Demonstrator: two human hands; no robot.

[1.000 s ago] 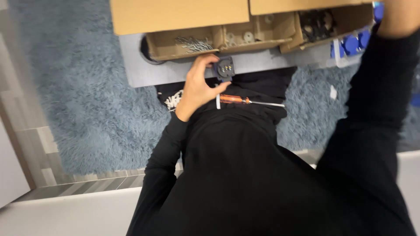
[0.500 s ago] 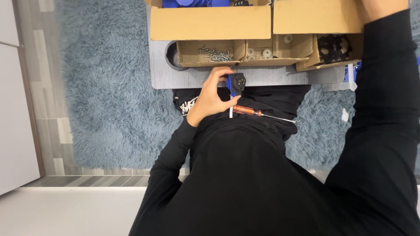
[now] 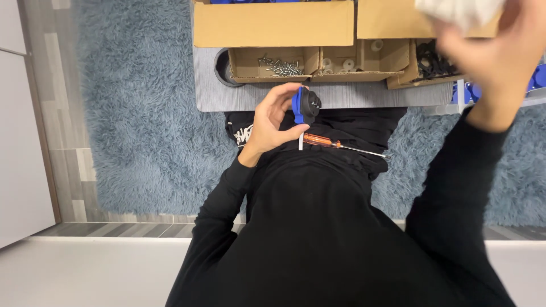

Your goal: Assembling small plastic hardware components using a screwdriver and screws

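Observation:
My left hand (image 3: pixel 273 122) holds a small blue and black part (image 3: pixel 305 105) with a white strip hanging below it, pinched between thumb and fingers just in front of the grey mat (image 3: pixel 256 96). An orange-handled screwdriver (image 3: pixel 341 146) lies across my lap, right under that hand. My right hand (image 3: pixel 500 57) is raised close to the camera at the upper right, blurred, closed around something white and crumpled (image 3: pixel 460 10) whose kind I cannot make out.
Open cardboard boxes (image 3: pixel 273 25) sit on the grey mat: one compartment with screws (image 3: pixel 280 65), one with pale small parts (image 3: pixel 347 61), one with black parts (image 3: pixel 435 59). Blue pieces (image 3: pixel 537 79) lie at the far right. A shaggy blue rug (image 3: pixel 136 113) surrounds the mat.
The view shifted so the boxes sit higher. My right hand has risen toward the camera holding a white object. My left hand keeps the blue and black part, turned slightly.

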